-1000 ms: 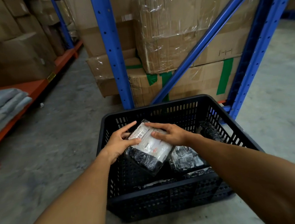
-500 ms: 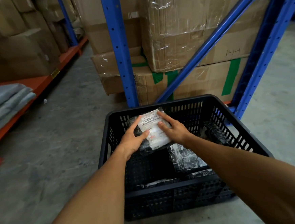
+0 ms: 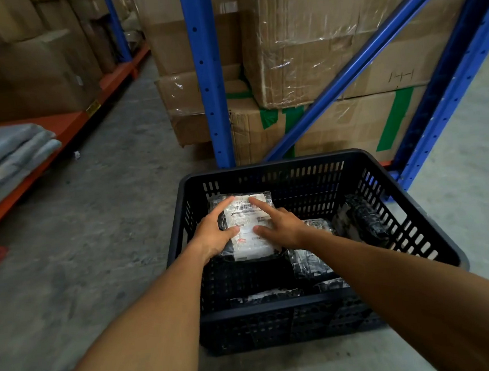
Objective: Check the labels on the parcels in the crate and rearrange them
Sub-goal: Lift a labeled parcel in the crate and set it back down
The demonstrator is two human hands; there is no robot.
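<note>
- crate [image 3: 317, 162]: matt black perforated plastic;
- parcel [image 3: 245, 229]: glossy clear film, white paper label;
- boxes [image 3: 314, 48] at 12 o'clock: brown cardboard, shiny wrap;
- floor [image 3: 93, 212]: rough grey concrete

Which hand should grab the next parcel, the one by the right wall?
Probably the right hand. It lies nearer the parcel leaning against the crate's right wall, while the left hand rests on the far side of the labelled parcel.

the label [image 3: 248, 229] print is too small to read, and the left hand [image 3: 213, 237] and right hand [image 3: 281, 227] cover its side edges. at 5 o'clock in the crate [image 3: 317, 157], the near wall hides most of two wrapped parcels [image 3: 278, 294].
</note>
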